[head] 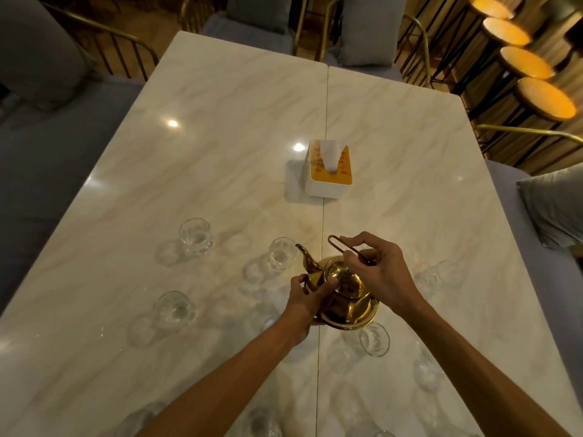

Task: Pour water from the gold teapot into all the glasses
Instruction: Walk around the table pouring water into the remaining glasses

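Note:
The gold teapot (347, 298) is near the middle of the marble table (220, 137), its spout aimed at a clear glass (281, 252) just beyond. My right hand (378, 272) pinches the thin wire handle above the lid. My left hand (307, 298) cups the pot's left side near the spout base. Other clear glasses stand around: one far left (195, 236), one near left (174, 310), one right (451, 272), one just below the pot (374, 339), and several more at the bottom edge.
A white and orange tissue box (328, 168) stands mid-table on the seam. Grey cushioned chairs with gold frames (104, 45) ring the table. Round wooden stools (545, 97) line the upper right.

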